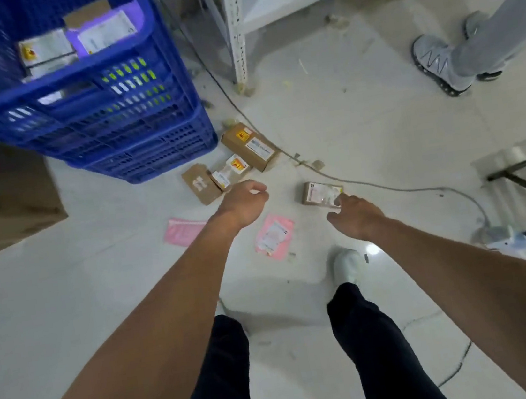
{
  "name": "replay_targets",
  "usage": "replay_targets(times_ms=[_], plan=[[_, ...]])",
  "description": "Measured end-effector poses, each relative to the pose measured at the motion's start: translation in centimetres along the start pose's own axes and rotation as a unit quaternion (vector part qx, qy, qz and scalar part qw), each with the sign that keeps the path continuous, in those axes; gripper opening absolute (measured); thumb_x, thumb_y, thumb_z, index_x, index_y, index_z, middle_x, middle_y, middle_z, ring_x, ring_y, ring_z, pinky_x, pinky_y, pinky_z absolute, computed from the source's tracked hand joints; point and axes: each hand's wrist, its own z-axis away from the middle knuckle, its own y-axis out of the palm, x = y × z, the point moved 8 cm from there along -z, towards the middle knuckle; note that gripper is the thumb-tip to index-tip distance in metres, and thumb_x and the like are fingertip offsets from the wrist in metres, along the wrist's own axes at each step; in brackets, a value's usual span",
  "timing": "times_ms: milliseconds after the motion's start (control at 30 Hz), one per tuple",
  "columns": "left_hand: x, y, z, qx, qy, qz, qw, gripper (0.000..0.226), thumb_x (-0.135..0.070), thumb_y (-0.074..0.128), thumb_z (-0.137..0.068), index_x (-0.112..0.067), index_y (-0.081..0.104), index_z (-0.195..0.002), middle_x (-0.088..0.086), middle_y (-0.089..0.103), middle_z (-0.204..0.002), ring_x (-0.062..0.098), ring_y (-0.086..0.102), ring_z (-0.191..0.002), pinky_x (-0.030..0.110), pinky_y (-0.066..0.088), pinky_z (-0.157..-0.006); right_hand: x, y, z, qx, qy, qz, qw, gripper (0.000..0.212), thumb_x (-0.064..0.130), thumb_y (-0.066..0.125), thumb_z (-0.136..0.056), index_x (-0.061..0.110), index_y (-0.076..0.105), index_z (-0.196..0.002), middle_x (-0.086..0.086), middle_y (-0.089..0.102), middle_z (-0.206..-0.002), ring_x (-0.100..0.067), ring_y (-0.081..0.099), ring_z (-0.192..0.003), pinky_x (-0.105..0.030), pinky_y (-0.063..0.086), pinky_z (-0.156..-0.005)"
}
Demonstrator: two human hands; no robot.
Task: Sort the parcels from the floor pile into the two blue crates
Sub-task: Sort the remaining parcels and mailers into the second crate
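- Down on the pale floor, a small labelled cardboard box (321,193) lies alone, just beside a grey cable (387,187).
- The right hand (356,217) stretches toward it with fingers loosely spread, tips at the box's near edge (whether they touch, I cannot tell).
- The left hand (243,202) hangs above the floor, fingers loosely curled, holding nothing.
- One pink mailer (275,236) lies flat between the two hands; a second pink mailer (180,230) lies left of the left wrist.
- A cluster of three brown boxes (229,170) sits just beyond the left hand, with their sides touching.
- Behind them, upper left, stands a blue crate (77,123) with labelled parcels (102,33) inside.
- Another person's grey sneakers (434,63) stand well apart, upper right.
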Motion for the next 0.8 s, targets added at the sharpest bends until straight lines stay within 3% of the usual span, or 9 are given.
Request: replay_targets(times_ms=[133, 400, 567, 667, 733, 800], plan=[[1.7, 7.8, -9.8, 0.004, -0.013, 0.016, 1.0, 0.022, -0.03, 0.06, -0.094, -0.026, 0.068, -0.115, 0.004, 0.067, -0.124, 0.023, 0.064, -0.114, 0.042, 0.052, -0.102, -5.2, 3.7, -9.2, 0.012, 0.008, 0.0, 1.0, 0.052, 0.036, 0.046, -0.096, 0.016, 0.043, -0.144, -0.011, 0.05, -0.142, -0.033, 0.049, -0.128, -0.036, 0.04, -0.097], [6.8, 21.0, -27.2, 0.02, -0.047, -0.006, 0.999, 0.042, -0.019, 0.052, -0.097, -0.016, 0.058, -0.139, 0.006, 0.055, -0.146, 0.026, 0.05, -0.134, 0.035, 0.039, -0.114, -11.6, 11.8, -27.1, 0.032, 0.014, -0.023, 0.999, 0.052, 0.033, 0.048, -0.094, 0.015, 0.044, -0.142, -0.012, 0.05, -0.142, -0.033, 0.05, -0.128, -0.036, 0.04, -0.1], [9.8, 25.5, -34.6, 0.021, -0.055, -0.043, 0.997, 0.05, -0.017, 0.045, -0.099, -0.013, 0.045, -0.148, 0.008, 0.042, -0.156, 0.028, 0.04, -0.142, 0.036, 0.034, -0.116, -14.6, 15.6, -35.5, -0.007, 0.073, -0.151, 0.986, 0.063, 0.032, 0.055, -0.094, 0.006, 0.029, -0.145, -0.018, 0.042, -0.138, -0.04, 0.047, -0.128, -0.043, 0.039, -0.104], [10.6, 27.7, -36.0, 0.051, -0.055, -0.04, 0.996, 0.049, -0.014, 0.04, -0.099, -0.018, 0.046, -0.148, 0.008, 0.049, -0.15, 0.031, 0.046, -0.136, 0.039, 0.039, -0.113, -15.5, 17.1, -37.8, 0.015, 0.124, -0.263, 0.957, 0.066, 0.029, 0.061, -0.092, 0.006, 0.03, -0.145, -0.017, 0.041, -0.141, -0.035, 0.046, -0.129, -0.042, 0.04, -0.105], [10.8, 28.0, -36.4, 0.052, -0.049, -0.03, 0.997, 0.05, -0.016, 0.039, -0.095, -0.023, 0.054, -0.142, 0.005, 0.059, -0.139, 0.029, 0.055, -0.125, 0.043, 0.046, -0.108, -15.7, 17.3, -38.4, 0.025, 0.132, -0.302, 0.944, 0.062, 0.026, 0.062, -0.092, 0.005, 0.034, -0.144, -0.016, 0.047, -0.137, -0.033, 0.049, -0.124, -0.036, 0.041, -0.091], [10.7, 27.4, -36.0, 0.044, -0.058, -0.014, 0.997, 0.049, -0.019, 0.041, -0.093, -0.023, 0.057, -0.139, 0.003, 0.063, -0.133, 0.027, 0.057, -0.121, 0.042, 0.047, -0.106, -15.9, 16.9, -37.8, 0.024, 0.133, -0.312, 0.941, 0.06, 0.025, 0.061, -0.09, 0.006, 0.038, -0.142, -0.015, 0.051, -0.134, -0.033, 0.052, -0.12, -0.035, 0.041, -0.087]])
